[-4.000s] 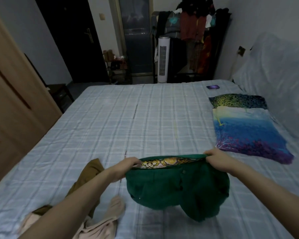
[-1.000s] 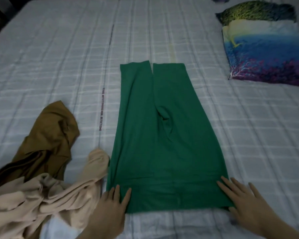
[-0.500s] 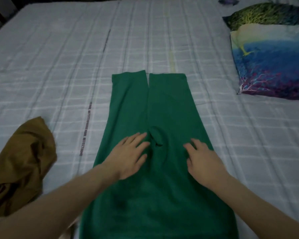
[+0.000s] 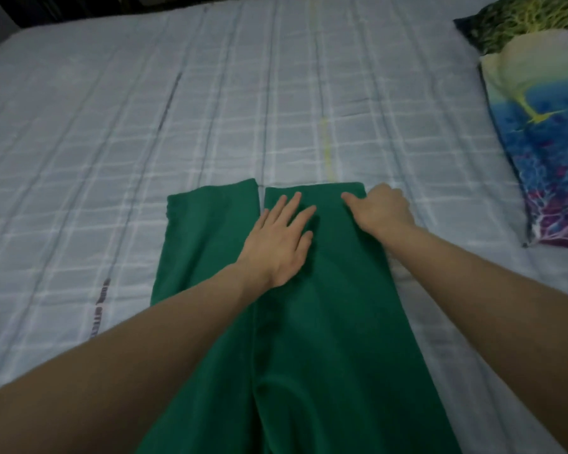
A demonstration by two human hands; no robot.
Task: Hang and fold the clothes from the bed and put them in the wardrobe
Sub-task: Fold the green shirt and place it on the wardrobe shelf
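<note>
— Green cloth down the middle, is that the trousers?

— Yes, the green trousers (image 4: 309, 322) lie flat on the bed (image 4: 210, 109), their two legs running away from the camera side by side. A thin gap of sheet shows between the leg ends at the far edge. The near part of the garment runs out of the bottom of the view.

— Where is the left hand?

— The left hand (image 4: 277, 239) lies palm down on the right-hand leg, just beside the gap, with its fingers straight and slightly spread. It presses flat on the cloth and has nothing in its grasp.

— And the right hand?

— The right hand (image 4: 379, 213) sits at the far right corner of that same leg. Its thumb lies on top of the fabric, pointing left, and its fingers are curled down over the outer edge. It looks to be pinching the hem corner, though the fingertips are hidden behind the knuckles.

— How close are the two hands?

— Near each other, not touching; a strip of green shows between them. Both forearms reach in from the bottom corners, bare.

— Anything else on the bed?

— The sheet is pale blue with a white check and a few darker lines running lengthwise. A pillow (image 4: 535, 132) printed in blue, yellow, green and purple lies at the right edge, well apart from the trousers.
</note>
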